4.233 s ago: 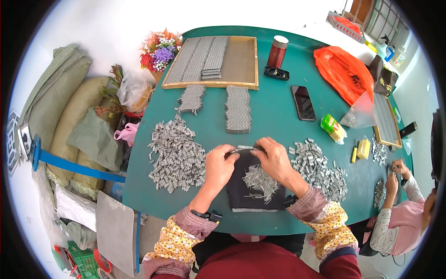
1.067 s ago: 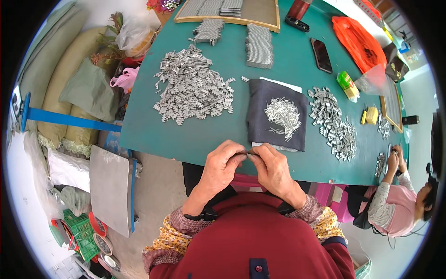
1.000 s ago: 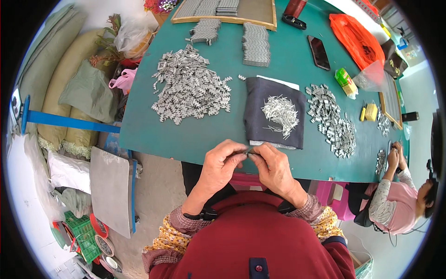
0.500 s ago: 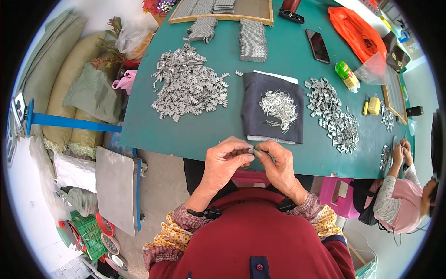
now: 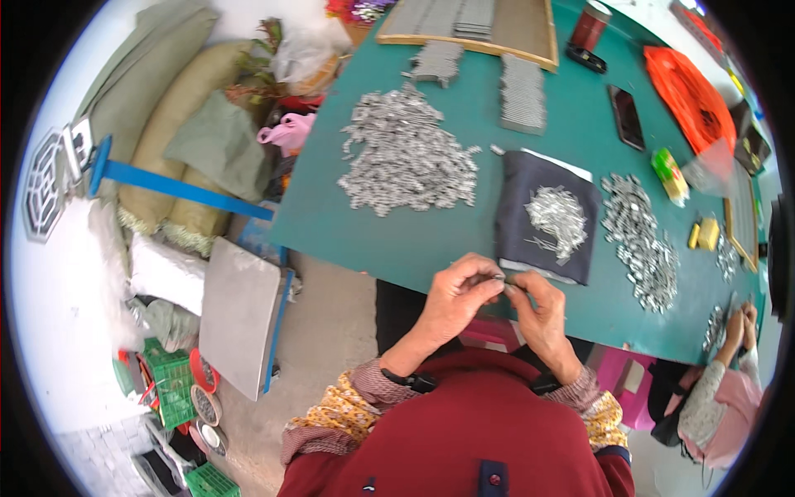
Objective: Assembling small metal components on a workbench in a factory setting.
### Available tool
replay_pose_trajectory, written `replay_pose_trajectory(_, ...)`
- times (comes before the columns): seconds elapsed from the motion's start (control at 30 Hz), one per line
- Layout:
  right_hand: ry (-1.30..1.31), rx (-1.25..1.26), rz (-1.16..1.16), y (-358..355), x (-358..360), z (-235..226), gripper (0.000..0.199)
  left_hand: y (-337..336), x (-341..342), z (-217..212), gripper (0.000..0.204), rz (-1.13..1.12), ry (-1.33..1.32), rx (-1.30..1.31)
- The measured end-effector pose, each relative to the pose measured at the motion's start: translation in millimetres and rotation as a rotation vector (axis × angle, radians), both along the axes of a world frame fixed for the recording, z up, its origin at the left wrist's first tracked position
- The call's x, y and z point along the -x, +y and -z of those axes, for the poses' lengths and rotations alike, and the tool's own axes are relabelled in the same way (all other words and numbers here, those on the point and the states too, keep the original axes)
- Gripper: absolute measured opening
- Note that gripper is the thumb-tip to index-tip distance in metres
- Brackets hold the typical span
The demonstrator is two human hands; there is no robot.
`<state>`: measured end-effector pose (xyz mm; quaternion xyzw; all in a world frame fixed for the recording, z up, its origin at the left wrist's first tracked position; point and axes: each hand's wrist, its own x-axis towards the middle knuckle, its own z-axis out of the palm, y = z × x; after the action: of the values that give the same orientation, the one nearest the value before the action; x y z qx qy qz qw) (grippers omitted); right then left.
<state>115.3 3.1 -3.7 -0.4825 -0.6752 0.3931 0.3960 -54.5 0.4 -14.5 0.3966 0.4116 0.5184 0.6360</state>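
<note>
At the table's front edge my left hand (image 5: 455, 300) and my right hand (image 5: 542, 313) meet, thumbs and forefingers pinched together. Between the fingertips is a small grey metal piece (image 5: 503, 278), mostly hidden, so its exact form is unclear. Just beyond them lies a dark folded cloth (image 5: 517, 222) with a heap of thin silver pins (image 5: 563, 217) on it. Left of the cloth spreads a large pile of small notched metal pieces (image 5: 406, 153). A second pile of shiny metal pieces (image 5: 638, 244) lies to the right.
On the green table (image 5: 373, 236), stacked metal rows (image 5: 522, 95) stand near a wood-framed tray (image 5: 550, 37). A phone (image 5: 627, 118), red plastic bag (image 5: 683, 91) and yellow block (image 5: 708, 234) lie to the right. Another person's hands (image 5: 739, 325) work at far right.
The whole view has swung, so the table and my hands appear farther right. Both hands keep their pinch on the small piece.
</note>
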Motion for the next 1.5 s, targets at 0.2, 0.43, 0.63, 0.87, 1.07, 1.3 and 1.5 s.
replay_pose_trajectory(0.2,-0.054,-0.006,-0.073,-2,0,-2,0.007,13,51,4,0.017,-0.176,0.347,0.036)
replay_pose_trajectory(0.43,-0.071,-0.009,-0.104,-3,8,-7,0.007,47,144,18,0.011,-0.669,1.063,-0.232)
replay_pose_trajectory(0.63,-0.104,0.005,-0.117,-3,11,-6,0.007,64,151,34,0.008,-0.672,1.225,-0.354)
replay_pose_trajectory(0.87,-0.106,0.022,-0.102,-3,12,-6,0.007,67,150,35,0.010,-0.596,1.494,-0.447)
replay_pose_trajectory(1.07,-0.068,0.102,-0.110,0,11,10,0.006,53,135,29,0.011,-0.471,1.343,-0.440)
replay_pose_trajectory(1.3,-0.067,0.138,-0.100,3,10,8,0.006,49,129,14,0.011,-0.383,1.087,-0.446)
replay_pose_trajectory(1.5,-0.033,0.149,-0.096,3,7,9,0.007,68,137,-9,0.014,-0.237,0.990,-0.432)
